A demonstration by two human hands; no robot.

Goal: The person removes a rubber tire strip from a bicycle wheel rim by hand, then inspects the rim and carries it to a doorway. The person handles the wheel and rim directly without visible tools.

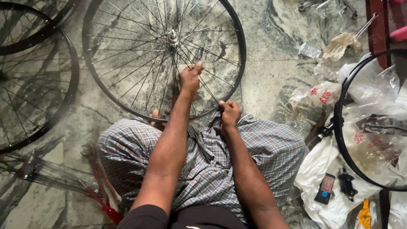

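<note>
A black bicycle wheel (237, 38) with thin steel spokes and a silver hub (172, 37) lies flat on the marble floor in front of me. My left hand (189, 78) reaches over the near rim and pinches spokes partway between hub and rim. My right hand (229, 113) is closed at the near edge of the rim, fingers curled around something small that I cannot make out. My legs, under a checked cloth (271, 148), sit below the wheel, and a toe (155, 115) touches the rim.
Two more spoked wheels (63, 80) lie at the left. A bare black rim (339, 127) rests on white plastic bags (322, 169) at the right, with small parts and a box. A bundle of loose spokes (51, 176) lies at lower left.
</note>
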